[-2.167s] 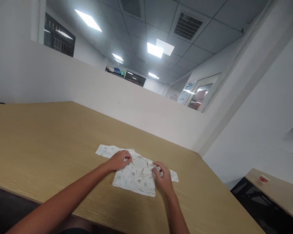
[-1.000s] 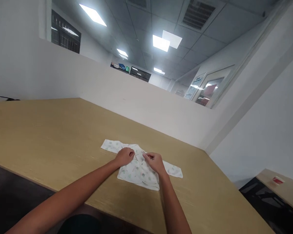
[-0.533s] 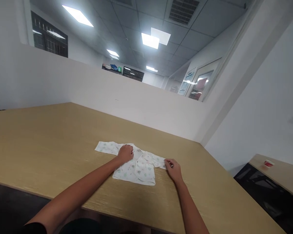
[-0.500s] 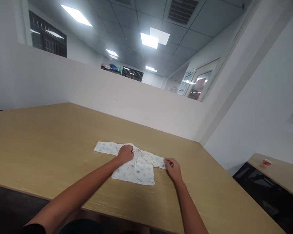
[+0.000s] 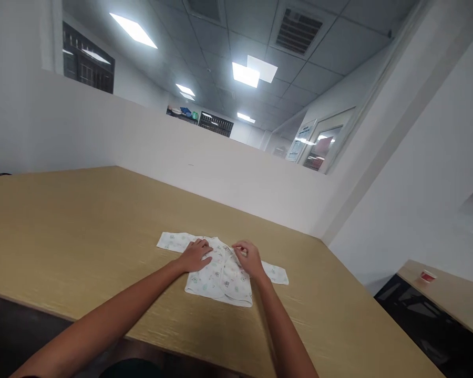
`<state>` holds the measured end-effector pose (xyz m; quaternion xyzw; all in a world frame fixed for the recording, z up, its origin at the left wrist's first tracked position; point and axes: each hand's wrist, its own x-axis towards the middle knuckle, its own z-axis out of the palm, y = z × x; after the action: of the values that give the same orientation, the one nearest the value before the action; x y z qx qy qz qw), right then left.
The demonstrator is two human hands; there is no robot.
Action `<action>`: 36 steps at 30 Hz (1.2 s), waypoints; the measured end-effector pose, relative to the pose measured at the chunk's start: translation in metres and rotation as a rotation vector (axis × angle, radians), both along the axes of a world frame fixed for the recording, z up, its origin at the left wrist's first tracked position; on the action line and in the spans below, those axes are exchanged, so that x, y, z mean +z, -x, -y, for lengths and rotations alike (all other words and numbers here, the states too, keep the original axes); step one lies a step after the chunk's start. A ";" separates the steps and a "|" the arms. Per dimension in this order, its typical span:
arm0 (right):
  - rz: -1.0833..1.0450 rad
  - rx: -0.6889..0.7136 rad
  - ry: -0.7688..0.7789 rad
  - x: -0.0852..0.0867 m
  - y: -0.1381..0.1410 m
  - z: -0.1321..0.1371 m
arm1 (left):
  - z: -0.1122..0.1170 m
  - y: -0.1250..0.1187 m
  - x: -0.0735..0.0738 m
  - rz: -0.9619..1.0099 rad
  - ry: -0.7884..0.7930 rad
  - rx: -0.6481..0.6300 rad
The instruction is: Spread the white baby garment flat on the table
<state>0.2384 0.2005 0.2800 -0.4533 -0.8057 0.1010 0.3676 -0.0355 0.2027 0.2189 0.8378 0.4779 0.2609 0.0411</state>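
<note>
A small white baby shirt (image 5: 216,275) with a pale animal print lies front up on the table, both sleeves spread out to the sides. My left hand (image 5: 196,255) rests flat on its upper left chest, fingers apart. At the neckline on the right side is my right hand (image 5: 249,258), its fingers bent and thumb close to the fingertips, in a pinch at the fabric. That hand and wrist cover part of the right shoulder. The right sleeve (image 5: 276,273) shows beyond the wrist.
The wooden table (image 5: 102,220) reaches back to a low white partition (image 5: 205,173). On the right, a separate lower surface (image 5: 453,294) holds a red and white cup (image 5: 428,276).
My right hand has left the right cuff and moved left to the neckline. My left hand has opened from a closed grip and now lies flat on the shirt.
</note>
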 end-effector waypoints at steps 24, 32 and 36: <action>0.042 0.133 0.130 0.017 0.005 0.058 | -0.002 -0.007 0.007 0.019 0.010 0.077; 0.265 0.171 -0.005 -0.021 0.005 0.115 | 0.004 -0.012 0.003 0.011 0.001 0.095; 0.272 0.161 -0.037 -0.023 0.006 0.117 | 0.005 -0.012 0.005 0.006 -0.008 0.102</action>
<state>0.2323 0.0838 0.2566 -0.3898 -0.8836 0.0529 0.2540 -0.0236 0.1974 0.2238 0.8116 0.5190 0.2670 0.0259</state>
